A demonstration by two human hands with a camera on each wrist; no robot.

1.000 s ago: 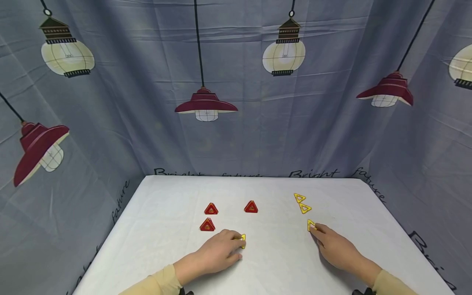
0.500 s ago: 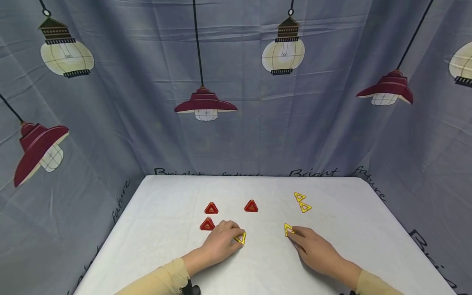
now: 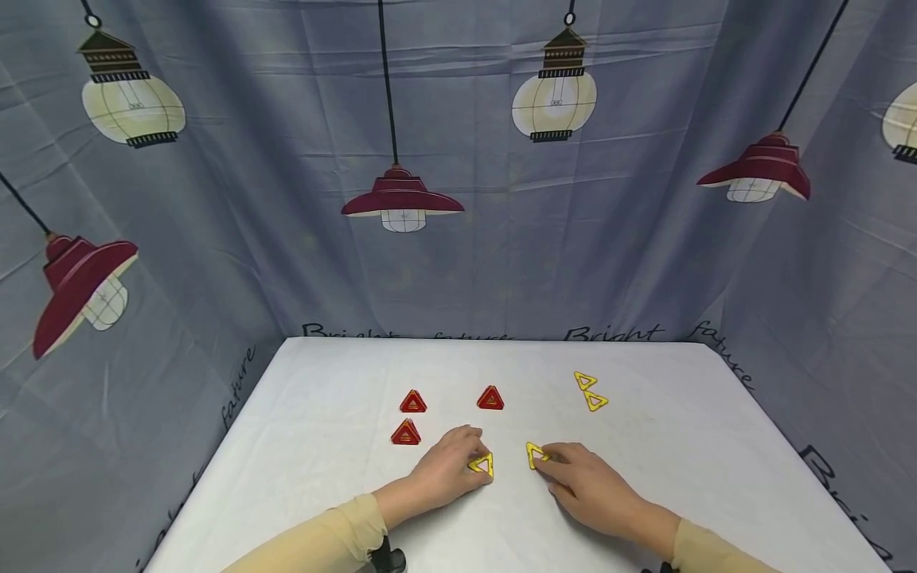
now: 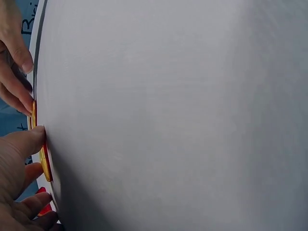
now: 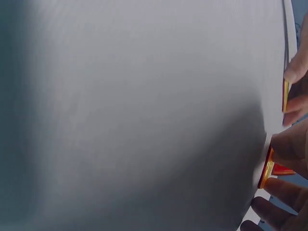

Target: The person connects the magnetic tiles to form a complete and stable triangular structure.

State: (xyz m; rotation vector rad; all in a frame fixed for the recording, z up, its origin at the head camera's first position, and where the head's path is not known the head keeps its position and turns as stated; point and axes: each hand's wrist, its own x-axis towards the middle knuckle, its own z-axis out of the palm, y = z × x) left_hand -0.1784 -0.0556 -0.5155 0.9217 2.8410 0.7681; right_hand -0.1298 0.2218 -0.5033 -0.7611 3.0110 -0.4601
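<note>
My left hand (image 3: 446, 471) pinches a yellow triangular tile (image 3: 490, 467) with an open middle, thumb and a finger at its edges, low over the white table. Facing it a short way to the right, my right hand (image 3: 596, 492) pinches a second yellow triangular tile (image 3: 531, 456) between thumb and fingers. A gap separates the two tiles. Seen edge-on in the left wrist view, the left hand's tile (image 4: 45, 166) shows yellow with a red edge. The right wrist view shows the right hand's tile (image 5: 267, 169) likewise edge-on, partly hidden by the fingers.
Two red triangular pieces (image 3: 412, 403) (image 3: 406, 434) lie beyond the left hand, and another red triangular piece (image 3: 490, 399) lies farther right. Two more yellow triangles (image 3: 579, 380) (image 3: 589, 398) lie corner to corner at the back right. A grey-blue curtain (image 3: 458, 278) surrounds the white table (image 3: 344, 374).
My right hand has slid left with its yellow tile, closing much of the distance to the left hand. The left hand has shifted slightly right and turned its tile into fuller view.
</note>
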